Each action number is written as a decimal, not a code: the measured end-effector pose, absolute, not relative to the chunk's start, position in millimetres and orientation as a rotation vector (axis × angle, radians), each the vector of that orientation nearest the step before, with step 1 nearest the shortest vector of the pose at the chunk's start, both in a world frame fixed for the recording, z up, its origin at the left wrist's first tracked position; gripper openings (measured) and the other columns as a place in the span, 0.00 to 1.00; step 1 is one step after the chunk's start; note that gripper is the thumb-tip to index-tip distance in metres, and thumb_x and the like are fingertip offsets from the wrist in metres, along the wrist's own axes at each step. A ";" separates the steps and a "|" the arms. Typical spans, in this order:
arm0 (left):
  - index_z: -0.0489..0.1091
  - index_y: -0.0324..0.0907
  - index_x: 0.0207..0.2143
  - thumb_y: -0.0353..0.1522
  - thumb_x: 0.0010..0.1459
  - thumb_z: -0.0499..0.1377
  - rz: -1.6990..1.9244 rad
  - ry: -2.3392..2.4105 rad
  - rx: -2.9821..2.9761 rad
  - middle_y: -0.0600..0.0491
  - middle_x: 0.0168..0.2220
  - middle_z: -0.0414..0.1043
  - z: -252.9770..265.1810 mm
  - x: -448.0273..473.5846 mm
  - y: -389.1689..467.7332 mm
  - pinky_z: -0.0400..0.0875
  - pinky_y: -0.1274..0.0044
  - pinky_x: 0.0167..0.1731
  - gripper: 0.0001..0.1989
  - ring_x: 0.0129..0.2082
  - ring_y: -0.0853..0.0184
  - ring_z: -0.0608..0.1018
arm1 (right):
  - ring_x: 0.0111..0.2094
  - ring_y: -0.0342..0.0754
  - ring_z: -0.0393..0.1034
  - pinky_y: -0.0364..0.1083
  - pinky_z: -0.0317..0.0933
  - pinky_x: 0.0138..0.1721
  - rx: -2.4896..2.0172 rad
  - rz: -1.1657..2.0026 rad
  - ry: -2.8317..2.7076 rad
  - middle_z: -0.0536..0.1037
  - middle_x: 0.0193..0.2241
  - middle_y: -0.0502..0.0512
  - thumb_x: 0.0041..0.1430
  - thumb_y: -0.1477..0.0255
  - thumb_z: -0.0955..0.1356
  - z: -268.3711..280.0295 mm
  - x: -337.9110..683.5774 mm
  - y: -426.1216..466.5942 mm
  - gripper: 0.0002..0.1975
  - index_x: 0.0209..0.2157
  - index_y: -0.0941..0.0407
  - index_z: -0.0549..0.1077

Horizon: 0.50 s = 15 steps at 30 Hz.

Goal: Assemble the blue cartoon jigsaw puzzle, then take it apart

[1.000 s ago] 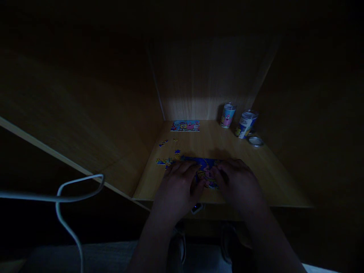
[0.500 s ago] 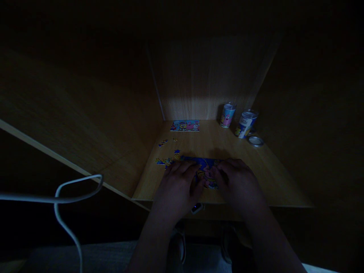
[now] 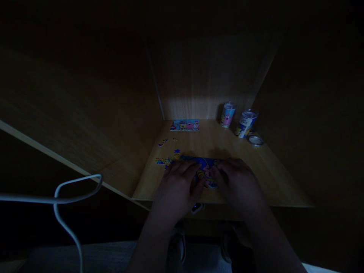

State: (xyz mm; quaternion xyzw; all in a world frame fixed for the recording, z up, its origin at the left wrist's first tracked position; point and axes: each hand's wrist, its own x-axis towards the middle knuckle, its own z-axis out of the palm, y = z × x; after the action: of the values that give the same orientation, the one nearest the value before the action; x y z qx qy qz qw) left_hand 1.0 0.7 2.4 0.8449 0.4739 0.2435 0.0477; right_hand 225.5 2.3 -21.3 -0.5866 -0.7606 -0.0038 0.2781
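A mostly blue jigsaw puzzle (image 3: 207, 172) with pink and yellow cartoon figures lies near the front of the wooden shelf, partly covered by both hands. My left hand (image 3: 180, 182) rests over its left part, the thumb spread away from the fingers. On its right part lies my right hand (image 3: 237, 180), fingers bent and thumb reaching inward, a gap between thumb and fingers. Whether a loose piece sits under either set of fingertips is too dark to see. Loose puzzle pieces (image 3: 163, 161) are scattered just left of my left hand.
A flat cartoon picture (image 3: 184, 125) lies at the back left. Two printed cans (image 3: 227, 115) with clear tops stand at the back right, beside a round lid (image 3: 256, 141). Wooden walls enclose the shelf (image 3: 278, 182). A white cable (image 3: 68, 199) hangs at left.
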 end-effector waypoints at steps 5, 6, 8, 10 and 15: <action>0.77 0.48 0.60 0.38 0.72 0.65 0.745 1.435 2.575 0.47 0.60 0.80 3.5 0.8 0.8 0.75 0.52 0.64 0.17 0.60 0.52 0.80 | 0.43 0.57 0.74 0.54 0.66 0.48 -1.569 -0.019 -2.044 0.81 0.37 0.59 0.77 0.64 0.66 -21.7 225.8 2.0 0.13 0.37 0.52 0.77; 0.77 0.48 0.60 0.38 0.72 0.64 0.745 1.431 2.575 0.47 0.60 0.80 3.8 0.9 0.7 0.75 0.52 0.64 0.16 0.60 0.52 0.80 | 0.43 0.57 0.75 0.54 0.67 0.48 -1.567 -0.016 -2.044 0.81 0.37 0.59 0.77 0.64 0.65 -21.2 225.7 1.9 0.13 0.37 0.52 0.77; 0.77 0.48 0.59 0.37 0.72 0.64 0.740 1.428 2.575 0.47 0.60 0.80 4.2 1.2 0.4 0.75 0.52 0.64 0.16 0.60 0.52 0.80 | 0.43 0.57 0.75 0.54 0.67 0.48 -1.560 -0.007 -2.046 0.81 0.37 0.59 0.77 0.63 0.65 -20.2 225.6 1.6 0.13 0.38 0.52 0.77; 0.77 0.48 0.59 0.37 0.72 0.64 0.736 1.435 2.571 0.47 0.60 0.80 4.1 1.5 0.3 0.75 0.52 0.64 0.16 0.60 0.52 0.80 | 0.43 0.57 0.75 0.55 0.67 0.48 -1.557 -0.001 -2.043 0.82 0.37 0.59 0.77 0.63 0.65 -19.4 225.5 1.6 0.14 0.37 0.52 0.78; 0.77 0.48 0.59 0.38 0.72 0.64 0.758 1.419 2.579 0.47 0.60 0.80 2.6 1.2 0.9 0.75 0.51 0.63 0.16 0.59 0.51 0.80 | 0.43 0.57 0.74 0.55 0.67 0.48 -1.567 -0.004 -2.037 0.82 0.37 0.59 0.77 0.64 0.65 -18.8 225.1 1.5 0.13 0.37 0.51 0.78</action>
State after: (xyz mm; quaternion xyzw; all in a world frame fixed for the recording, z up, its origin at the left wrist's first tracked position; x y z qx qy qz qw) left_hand 1.2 0.9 2.6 0.8473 0.4663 0.2492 0.0507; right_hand 225.1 1.5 -18.8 -0.5850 -0.7604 -0.0014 0.2820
